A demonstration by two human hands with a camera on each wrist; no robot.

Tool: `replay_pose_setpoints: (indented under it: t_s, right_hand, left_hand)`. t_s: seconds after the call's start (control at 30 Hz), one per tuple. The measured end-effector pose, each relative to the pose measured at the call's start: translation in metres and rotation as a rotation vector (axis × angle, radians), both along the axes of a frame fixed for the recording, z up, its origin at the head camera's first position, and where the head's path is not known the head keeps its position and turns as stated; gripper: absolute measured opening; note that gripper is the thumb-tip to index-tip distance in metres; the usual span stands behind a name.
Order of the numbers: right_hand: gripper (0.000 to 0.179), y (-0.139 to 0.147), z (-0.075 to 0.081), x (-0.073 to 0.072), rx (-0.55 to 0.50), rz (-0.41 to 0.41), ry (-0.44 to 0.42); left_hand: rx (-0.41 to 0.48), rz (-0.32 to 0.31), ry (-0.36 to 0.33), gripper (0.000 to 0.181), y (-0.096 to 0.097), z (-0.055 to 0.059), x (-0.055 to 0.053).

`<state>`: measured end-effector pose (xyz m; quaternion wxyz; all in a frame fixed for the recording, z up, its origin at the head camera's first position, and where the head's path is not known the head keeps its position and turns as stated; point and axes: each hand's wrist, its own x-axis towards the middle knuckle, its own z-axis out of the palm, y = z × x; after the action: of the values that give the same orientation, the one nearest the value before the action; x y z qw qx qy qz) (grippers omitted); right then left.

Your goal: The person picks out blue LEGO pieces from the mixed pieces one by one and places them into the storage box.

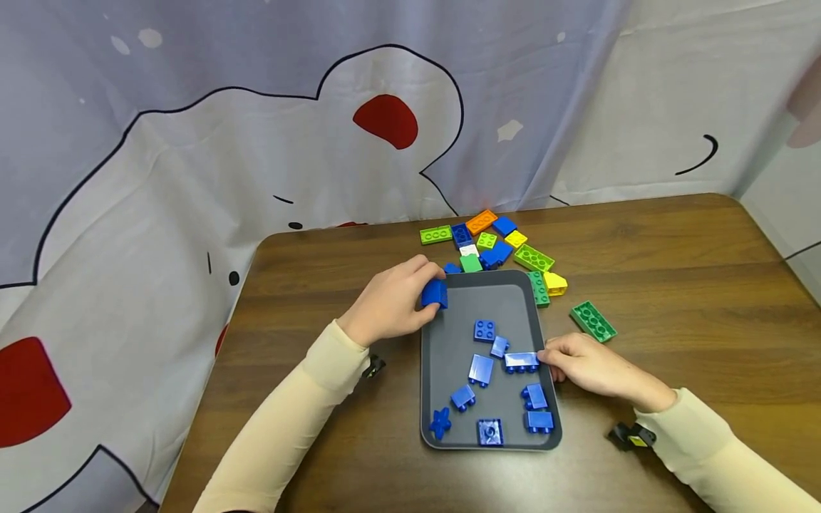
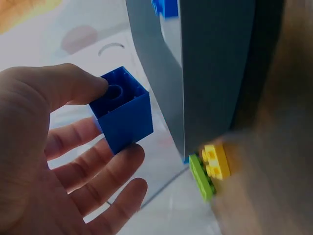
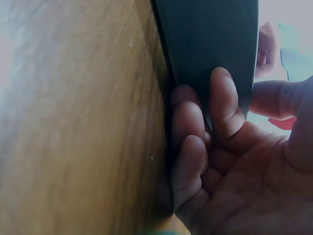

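My left hand point(image 1: 398, 296) pinches a blue toy building brick point(image 1: 435, 293) over the far left corner of a dark grey tray point(image 1: 458, 310). In the left wrist view the brick's hollow underside point(image 2: 115, 92) faces up, the thumb on its edge and fingers against the other side. On the tray's right side, my right hand point(image 1: 586, 363) grips the rim, its thumb over the edge and its fingers curled against the outer wall point(image 3: 215, 39). Several blue bricks point(image 1: 481, 370) lie spread inside the tray, along with a blue star-shaped piece point(image 1: 440, 422) near the front left corner.
Behind the tray sits a loose pile of bricks, among them an orange one point(image 1: 481, 221), a lime one point(image 1: 436, 234) and a white one point(image 1: 469, 251). A green brick point(image 1: 593, 321) lies right of the tray on the wooden table point(image 1: 673, 285). A patterned curtain point(image 1: 256, 157) hangs behind.
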<state>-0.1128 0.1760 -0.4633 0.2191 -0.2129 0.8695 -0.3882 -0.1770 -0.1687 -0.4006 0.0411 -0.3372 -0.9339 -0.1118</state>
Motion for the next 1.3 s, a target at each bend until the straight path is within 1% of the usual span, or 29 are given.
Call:
replay_pose_setpoints:
  t_s: [0.13,0.2,0.37,0.57,0.67,0.77,0.83,0.93,1.0,1.03,1.13,1.23,1.3]
  right_hand:
    - [0.037,0.0,0.0,0.001,0.006,0.013,0.026]
    - [0.036,0.001,0.0,0.001,0.007,0.023,0.041]
    - [0.035,0.001,-0.001,0.002,-0.013,0.048,0.048]
    - [0.034,0.001,-0.001,0.002,-0.026,0.064,0.033]
    - [0.034,0.001,-0.001,0.001,-0.03,0.068,0.029]
    - [0.035,0.001,-0.001,0.001,-0.036,0.074,0.033]
    - [0.035,0.001,-0.001,0.001,-0.038,0.076,0.036]
    - [0.035,0.001,-0.001,0.001,-0.036,0.075,0.035]
    - [0.035,0.001,-0.001,0.001,-0.032,0.072,0.033]
    - [0.035,0.002,-0.001,0.001,-0.031,0.07,0.032]
    - [0.034,0.002,0.0,0.001,-0.029,0.066,0.026]
    - [0.034,0.002,0.0,0.001,-0.028,0.065,0.022]
    - [0.034,0.003,-0.001,0.0,-0.027,0.065,0.017]
  left_hand:
    - [-0.046,-0.047,0.019,0.041,0.006,-0.004,0.018]
    - [-0.069,-0.067,0.016,0.041,0.009,-0.006,0.026]
    - [-0.111,-0.104,-0.007,0.039,0.015,-0.007,0.041]
    - [-0.145,-0.141,-0.009,0.038,0.019,-0.007,0.053]
    - [-0.163,-0.159,-0.002,0.038,0.021,-0.007,0.057]
    - [-0.171,-0.171,-0.009,0.039,0.022,-0.007,0.06]
    - [-0.173,-0.176,-0.025,0.048,0.022,-0.006,0.061]
    - [-0.153,-0.173,-0.056,0.068,0.021,-0.005,0.059]
    - [-0.125,-0.162,-0.071,0.079,0.021,-0.004,0.055]
    - [-0.107,-0.154,-0.071,0.082,0.02,-0.003,0.052]
    - [-0.069,-0.123,-0.059,0.082,0.019,-0.001,0.038]
    - [-0.06,-0.092,-0.04,0.081,0.018,-0.001,0.021]
    - [-0.061,-0.072,-0.043,0.08,0.017,-0.002,0.01]
